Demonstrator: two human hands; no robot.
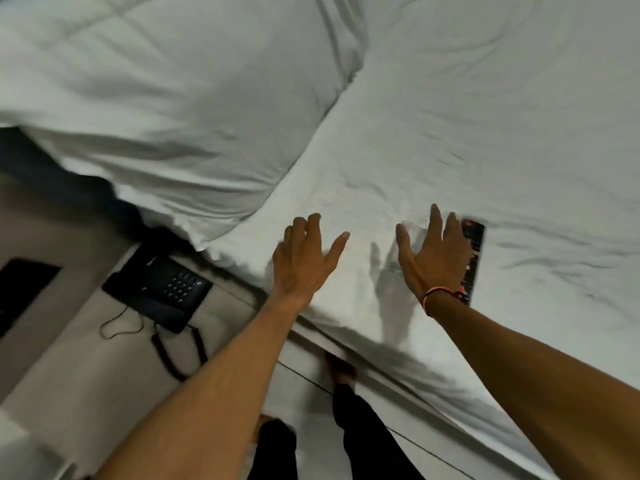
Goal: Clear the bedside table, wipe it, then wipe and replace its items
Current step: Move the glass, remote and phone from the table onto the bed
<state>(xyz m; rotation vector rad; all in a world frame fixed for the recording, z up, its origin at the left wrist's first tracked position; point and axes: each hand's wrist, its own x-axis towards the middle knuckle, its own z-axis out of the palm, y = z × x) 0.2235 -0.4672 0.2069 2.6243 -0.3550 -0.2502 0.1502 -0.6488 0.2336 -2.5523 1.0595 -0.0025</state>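
My left hand [303, 261] hovers over the white bed sheet [450, 133] with fingers spread and nothing in it. My right hand [433, 254] is also spread out, empty, just left of a black remote control [473, 251] that lies on the sheet. The hand partly covers the remote's left edge. A black desk telephone [157, 289] with a keypad rests on the pale bedside table [86, 358] at the lower left, its coiled cord [180, 351] trailing toward me.
A white pillow [156, 116] fills the upper left, hanging over the bed's edge near the phone. A dark flat object [24, 289] lies at the far left. My legs and feet [341, 372] stand on the pale floor beside the bed.
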